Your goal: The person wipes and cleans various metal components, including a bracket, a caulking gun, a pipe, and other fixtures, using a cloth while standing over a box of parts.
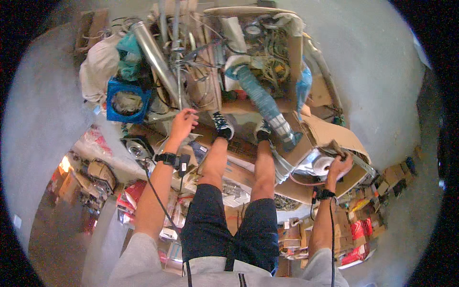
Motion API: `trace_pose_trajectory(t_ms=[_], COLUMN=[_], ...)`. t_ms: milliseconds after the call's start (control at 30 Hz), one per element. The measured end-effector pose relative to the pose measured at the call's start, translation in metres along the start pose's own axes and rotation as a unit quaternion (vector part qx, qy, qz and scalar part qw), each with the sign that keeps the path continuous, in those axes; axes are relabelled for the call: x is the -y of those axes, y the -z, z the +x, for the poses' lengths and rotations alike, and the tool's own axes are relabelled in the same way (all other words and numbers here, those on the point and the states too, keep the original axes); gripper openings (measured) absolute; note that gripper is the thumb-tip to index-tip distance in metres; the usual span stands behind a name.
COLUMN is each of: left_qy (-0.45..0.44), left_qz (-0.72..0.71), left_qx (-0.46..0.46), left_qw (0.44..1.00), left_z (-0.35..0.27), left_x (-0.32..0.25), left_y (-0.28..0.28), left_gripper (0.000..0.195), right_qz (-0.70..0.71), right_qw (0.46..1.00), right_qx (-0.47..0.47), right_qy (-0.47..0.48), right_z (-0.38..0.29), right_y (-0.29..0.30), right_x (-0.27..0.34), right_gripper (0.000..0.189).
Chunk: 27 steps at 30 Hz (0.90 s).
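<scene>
My left hand (184, 123) hangs in the air with its fingers loosely curled and apart, near the lower end of a thin metal rod (179, 64); nothing shows in it. At the right, my right hand (340, 165) is at the opening of a cardboard box (333, 131), its fingers bent around the edge of a brownish piece whose kind I cannot tell. Just left of that hand, a white roll (322, 165) lies in the box beside crumpled clear plastic. A long roll wrapped in blue-green material (263, 98) leans against the box's left side.
My shoes (223, 125) stand amid clutter. Ahead are a large carton (296, 57) of cables and parts, a shiny metal tube (154, 53), a blue square frame (127, 102) and a white sack (98, 68). Stacked boxes (358, 229) stand behind me at the right.
</scene>
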State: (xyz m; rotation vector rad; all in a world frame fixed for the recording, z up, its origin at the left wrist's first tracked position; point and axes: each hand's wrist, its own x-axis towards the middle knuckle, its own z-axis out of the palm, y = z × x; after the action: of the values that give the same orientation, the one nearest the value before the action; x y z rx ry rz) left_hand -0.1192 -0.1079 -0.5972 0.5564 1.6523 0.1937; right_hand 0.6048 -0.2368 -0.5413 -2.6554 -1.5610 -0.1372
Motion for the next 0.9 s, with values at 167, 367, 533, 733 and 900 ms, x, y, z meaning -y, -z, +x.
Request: trace_pose_trajectory(t_ms=[167, 367, 533, 733, 900], left_qy=[0.011, -0.116, -0.200, -0.123, -0.089], left_qz=[0.029, 0.163, 0.258, 0.318, 0.340], left_qx=[-0.032, -0.169, -0.247, -0.210, -0.227], left_qw=[0.999, 0.965, 0.912, 0.916, 0.909], left_z=[0.010, 0.047, 0.053, 0.063, 0.070], left_x=[-0.022, -0.031, -0.005, 0.026, 0.028], left_y=[-0.001, -0.001, 0.039, 0.048, 0.033], left_gripper=[0.022, 0.024, 0.031, 0.035, 0.033], right_qz=[0.068, 0.237, 0.433, 0.553, 0.389], right_qw=[0.995, 0.929, 0.805, 0.731, 0.772], right_qx=[-0.030, 0.177, 0.045, -0.017, -0.026], right_qy=[-0.074, -0.222, -0.404, -0.398, -0.502], right_z=[0.039, 0.074, 0.092, 0.143, 0.055], right_y=[-0.006, 0.010, 0.103, 0.216, 0.151], right_x=[0.039, 0.018, 0.066, 0.080, -0.047], right_gripper=[0.032, 0.035, 0.036, 0.040, 0.033])
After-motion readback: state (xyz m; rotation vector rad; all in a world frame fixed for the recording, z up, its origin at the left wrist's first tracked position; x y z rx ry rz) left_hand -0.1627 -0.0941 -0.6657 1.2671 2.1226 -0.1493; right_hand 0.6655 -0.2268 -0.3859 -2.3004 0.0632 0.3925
